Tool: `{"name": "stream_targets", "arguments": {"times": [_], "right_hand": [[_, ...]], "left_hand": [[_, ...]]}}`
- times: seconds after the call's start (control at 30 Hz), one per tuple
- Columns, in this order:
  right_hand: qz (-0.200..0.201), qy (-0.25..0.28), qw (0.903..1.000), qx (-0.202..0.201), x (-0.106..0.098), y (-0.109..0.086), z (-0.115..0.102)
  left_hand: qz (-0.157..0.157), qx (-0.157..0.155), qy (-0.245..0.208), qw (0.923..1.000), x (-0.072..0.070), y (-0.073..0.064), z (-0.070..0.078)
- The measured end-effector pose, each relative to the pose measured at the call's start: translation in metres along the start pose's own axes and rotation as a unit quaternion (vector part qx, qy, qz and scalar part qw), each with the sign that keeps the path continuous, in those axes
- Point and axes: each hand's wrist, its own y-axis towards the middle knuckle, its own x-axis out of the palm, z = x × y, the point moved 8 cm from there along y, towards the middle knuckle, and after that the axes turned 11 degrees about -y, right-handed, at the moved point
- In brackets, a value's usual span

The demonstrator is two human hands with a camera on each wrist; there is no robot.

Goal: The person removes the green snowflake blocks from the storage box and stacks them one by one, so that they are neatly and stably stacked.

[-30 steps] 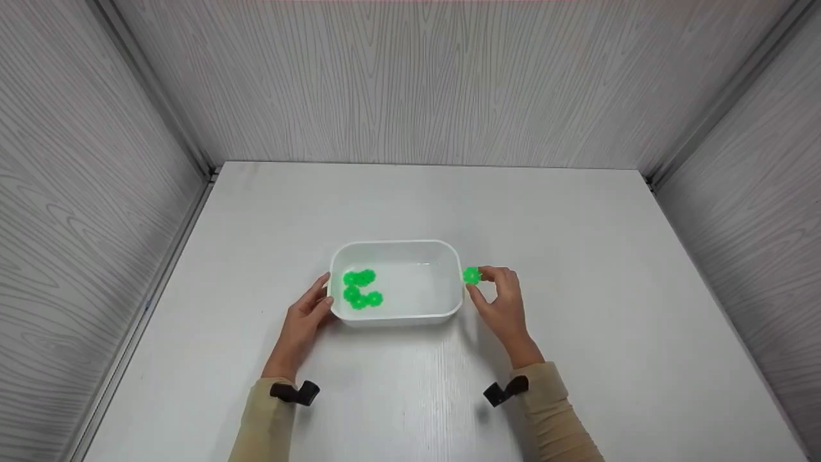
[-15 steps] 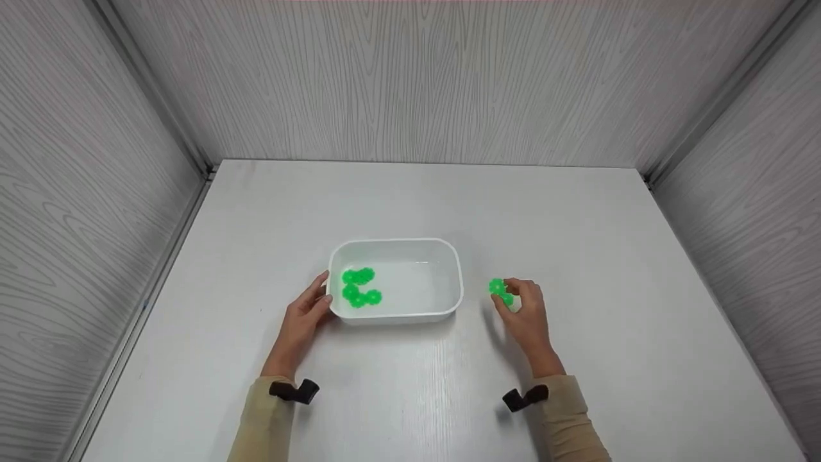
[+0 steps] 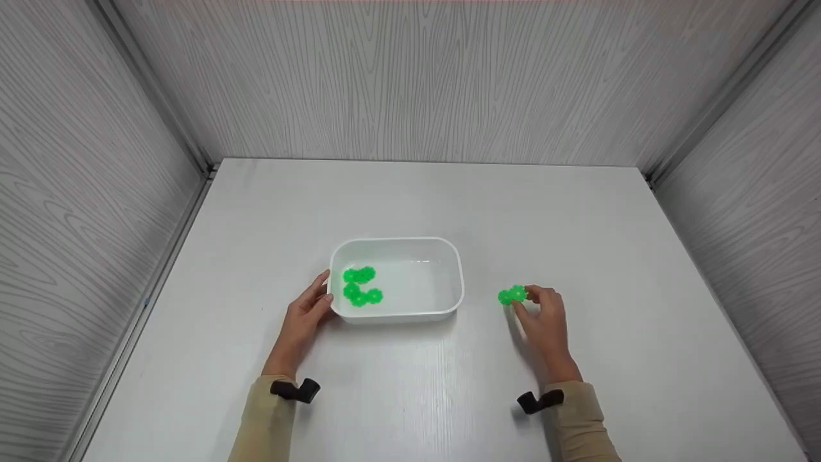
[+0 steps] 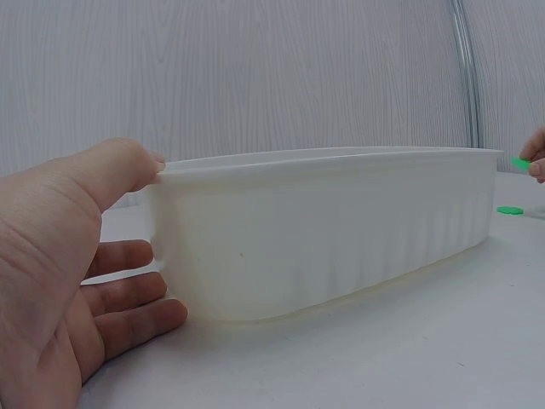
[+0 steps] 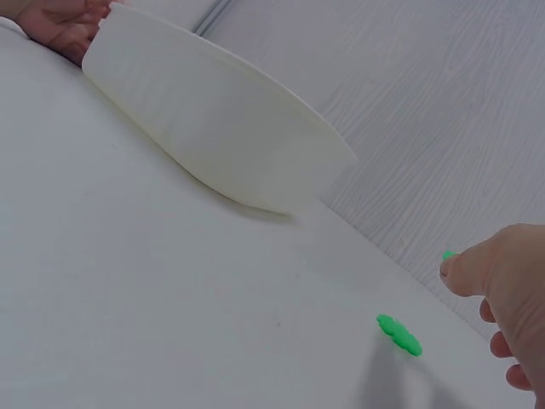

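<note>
My left hand (image 3: 305, 324) grips the left end of a white plastic tub (image 3: 396, 317), thumb on the rim (image 4: 341, 154) and other fingers along the end wall. Inside the tub, several green flower-shaped plastic pieces (image 3: 360, 296) lie at its left end. To the right of the tub, my right hand (image 3: 545, 321) pinches a green flower-shaped piece (image 3: 517, 294) between thumb and fingers, above the table. A second green flower-shaped piece (image 5: 398, 335) lies flat on the table below it. In the right wrist view, the thumb hides most of the held piece (image 5: 449, 254).
The white table (image 3: 410, 205) is bounded by a grey wood-grain back panel (image 3: 410, 83) and side panels. The tub stands near the table's middle. A black wrist camera (image 3: 540, 402) is strapped at each sleeve cuff.
My right hand, with the green piece, has moved from the tub's right rim rightward and closer to me, uncovering the piece on the table. The left hand and tub have stayed in place.
</note>
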Motion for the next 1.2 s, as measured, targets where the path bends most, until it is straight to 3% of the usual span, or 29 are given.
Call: {"name": "stream_targets", "arguments": {"times": [0.2, 0.4, 0.7, 1.2], "right_hand": [[-0.028, -0.035, 0.9979, 0.046, 0.002, -0.003, 0.014], [-0.079, -0.078, 0.9874, 0.113, 0.009, -0.008, 0.024], [-0.094, -0.15, 0.9782, 0.109, 0.009, -0.01, 0.026], [-0.124, -0.149, 0.9729, 0.126, 0.009, -0.011, 0.028]], "left_hand": [[0.008, 0.005, 0.003, 1.0, -0.002, 0.002, -0.004], [0.006, 0.01, 0.005, 0.9999, -0.001, 0.002, -0.003], [0.006, 0.015, 0.008, 0.9998, -0.001, 0.001, -0.002], [0.003, 0.018, 0.006, 0.9998, 0.0, 0.001, -0.002]]}}
